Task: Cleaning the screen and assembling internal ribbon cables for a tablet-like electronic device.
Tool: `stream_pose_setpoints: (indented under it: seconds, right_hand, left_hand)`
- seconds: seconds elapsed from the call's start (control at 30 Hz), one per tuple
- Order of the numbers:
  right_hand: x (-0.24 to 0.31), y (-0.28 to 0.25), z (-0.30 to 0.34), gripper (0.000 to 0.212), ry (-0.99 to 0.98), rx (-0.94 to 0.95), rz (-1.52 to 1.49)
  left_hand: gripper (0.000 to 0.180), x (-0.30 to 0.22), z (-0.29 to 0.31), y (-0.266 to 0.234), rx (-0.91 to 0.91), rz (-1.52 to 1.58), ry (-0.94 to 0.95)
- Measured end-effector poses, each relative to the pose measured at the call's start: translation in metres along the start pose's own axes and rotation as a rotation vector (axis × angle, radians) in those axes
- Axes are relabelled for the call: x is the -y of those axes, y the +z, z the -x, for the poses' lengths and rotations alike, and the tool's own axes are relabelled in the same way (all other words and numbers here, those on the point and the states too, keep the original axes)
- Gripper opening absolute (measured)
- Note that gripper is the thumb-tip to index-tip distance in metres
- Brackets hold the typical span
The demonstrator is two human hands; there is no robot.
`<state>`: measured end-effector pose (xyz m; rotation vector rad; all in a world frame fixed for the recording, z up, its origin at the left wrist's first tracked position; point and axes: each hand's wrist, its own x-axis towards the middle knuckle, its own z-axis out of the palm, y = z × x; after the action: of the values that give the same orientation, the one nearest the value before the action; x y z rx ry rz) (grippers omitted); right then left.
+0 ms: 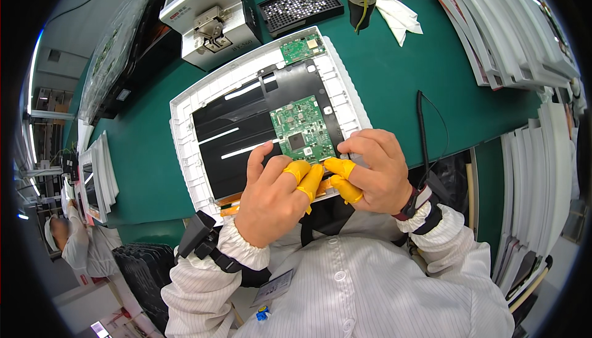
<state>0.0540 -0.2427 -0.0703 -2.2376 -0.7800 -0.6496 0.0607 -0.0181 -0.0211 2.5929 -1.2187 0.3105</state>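
Under both hands (271,193) (373,171): green circuit board (302,129), chip-studded, flat.

Green-topped workbench (394,85); ceiling strip lights (32,66) far left.

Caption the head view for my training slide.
Both hands, in yellow finger cots, press at the green circuit board.

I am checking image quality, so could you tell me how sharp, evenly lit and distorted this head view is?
Head view: bright, even light; the green circuit board and both hands sharp; table edges bend outward; black vignette rings the frame.
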Motion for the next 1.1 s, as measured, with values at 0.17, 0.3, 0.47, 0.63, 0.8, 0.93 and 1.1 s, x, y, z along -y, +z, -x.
stream_pose_setpoints:
  seconds: [0.17,0.3,0.47,0.63,0.8,0.93,1.1]
  right_hand:
    - [0.000,0.001,0.000,0.023,0.010,-0.006,0.003]
    - [0.000,0.002,0.001,0.024,0.020,-0.004,0.008]
    - [0.000,0.004,0.001,0.023,0.012,-0.028,0.028]
    - [0.000,0.004,0.001,0.023,0.008,-0.041,0.020]
    - [-0.001,0.004,0.003,0.023,0.007,-0.040,0.003]
    - [-0.002,0.002,0.003,0.024,-0.002,-0.015,-0.001]
    - [-0.002,0.001,0.003,0.024,-0.007,-0.001,-0.001]
  left_hand:
    - [0.019,0.000,0.002,0.004,-0.052,0.005,-0.027]
    - [0.017,-0.001,0.000,-0.002,-0.010,0.011,-0.023]
    - [0.011,-0.012,-0.003,0.000,-0.028,-0.042,-0.047]
    - [0.008,-0.014,-0.005,-0.002,0.030,-0.116,-0.002]
    - [0.007,-0.005,-0.004,0.000,0.029,-0.041,0.020]
    - [0.015,-0.001,-0.004,-0.001,0.015,0.001,0.004]
    - [0.019,-0.001,-0.003,-0.001,0.010,0.017,-0.015]
